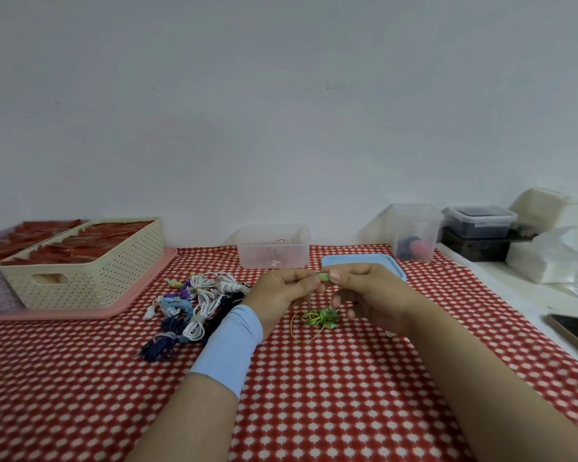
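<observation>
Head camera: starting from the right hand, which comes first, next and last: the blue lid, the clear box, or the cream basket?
From the right hand, which pinches the green cord:
1. the blue lid, just behind it.
2. the clear box, farther back and to the left.
3. the cream basket, far off on the left.

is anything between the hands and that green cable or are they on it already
Nothing visible stands in the way. The left hand and the right hand both already pinch the small green piece between them. The coiled green cable sits just below the hands, over the checked cloth, uncovered.
</observation>
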Tool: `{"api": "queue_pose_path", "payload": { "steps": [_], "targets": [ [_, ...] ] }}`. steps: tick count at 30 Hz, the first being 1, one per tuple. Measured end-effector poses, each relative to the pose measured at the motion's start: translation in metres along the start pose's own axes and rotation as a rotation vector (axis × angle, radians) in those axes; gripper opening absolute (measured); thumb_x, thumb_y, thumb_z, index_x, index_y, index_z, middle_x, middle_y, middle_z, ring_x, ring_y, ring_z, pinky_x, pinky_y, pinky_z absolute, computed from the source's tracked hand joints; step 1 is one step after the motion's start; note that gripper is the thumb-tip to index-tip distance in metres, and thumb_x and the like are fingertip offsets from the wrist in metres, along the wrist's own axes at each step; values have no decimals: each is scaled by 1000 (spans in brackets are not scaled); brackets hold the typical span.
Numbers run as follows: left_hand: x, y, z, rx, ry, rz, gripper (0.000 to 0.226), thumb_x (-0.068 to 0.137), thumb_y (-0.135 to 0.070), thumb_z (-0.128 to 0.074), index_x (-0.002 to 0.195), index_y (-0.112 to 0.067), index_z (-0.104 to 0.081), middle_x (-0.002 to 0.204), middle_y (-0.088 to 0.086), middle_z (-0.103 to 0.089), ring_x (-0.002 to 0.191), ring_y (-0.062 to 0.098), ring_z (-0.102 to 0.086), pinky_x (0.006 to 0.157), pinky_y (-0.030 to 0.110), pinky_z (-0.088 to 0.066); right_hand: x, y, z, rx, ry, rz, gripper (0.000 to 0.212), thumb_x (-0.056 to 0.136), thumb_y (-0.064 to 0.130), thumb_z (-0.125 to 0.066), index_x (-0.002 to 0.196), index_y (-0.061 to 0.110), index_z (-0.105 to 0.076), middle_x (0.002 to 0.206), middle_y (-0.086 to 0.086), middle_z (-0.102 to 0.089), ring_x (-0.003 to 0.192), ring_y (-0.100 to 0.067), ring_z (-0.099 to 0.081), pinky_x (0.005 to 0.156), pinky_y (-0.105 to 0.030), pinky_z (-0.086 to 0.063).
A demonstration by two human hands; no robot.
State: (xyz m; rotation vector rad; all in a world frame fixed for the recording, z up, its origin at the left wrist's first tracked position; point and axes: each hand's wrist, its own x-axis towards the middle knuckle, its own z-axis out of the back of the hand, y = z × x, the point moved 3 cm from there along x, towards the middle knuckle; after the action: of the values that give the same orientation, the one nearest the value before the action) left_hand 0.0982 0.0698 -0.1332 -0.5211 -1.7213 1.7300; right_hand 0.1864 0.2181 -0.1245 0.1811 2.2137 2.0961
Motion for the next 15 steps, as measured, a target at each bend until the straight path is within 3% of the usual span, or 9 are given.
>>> {"api": "queue_pose_path", "payload": {
  "steps": [5,8,15],
  "targets": [
    [-2,2,-2,-9,59,31,23,75,-29,-73,95,-19,-78,97,8,-76,99,18,-69,105,42,-48,0,-2,2,-45,-16,2,32,76,26,-73,99,5,-77,90,-10,-73,63,-12,-62,47,-21,-45],
    [-1,3,-4,-41,76,53,12,84,-20,-70,92,-19,-78,92,5,-76,97,17,-69,104,40,-48,-1,-2,4,-27,19,-14,32,78,27,-74,101,6,-77,91,-10,-73,67,-12,-63,47,-20,-45],
    [-1,0,-6,-9,60,56,12,92,-12,-65,97,-15,-75,85,1,-75,84,14,-64,83,27,-51,-2,4,8,-117,-30,-3,26,76,29,-76,94,11,-80,93,-12,-74,64,-13,-63,48,-21,-40]
  ]
}}
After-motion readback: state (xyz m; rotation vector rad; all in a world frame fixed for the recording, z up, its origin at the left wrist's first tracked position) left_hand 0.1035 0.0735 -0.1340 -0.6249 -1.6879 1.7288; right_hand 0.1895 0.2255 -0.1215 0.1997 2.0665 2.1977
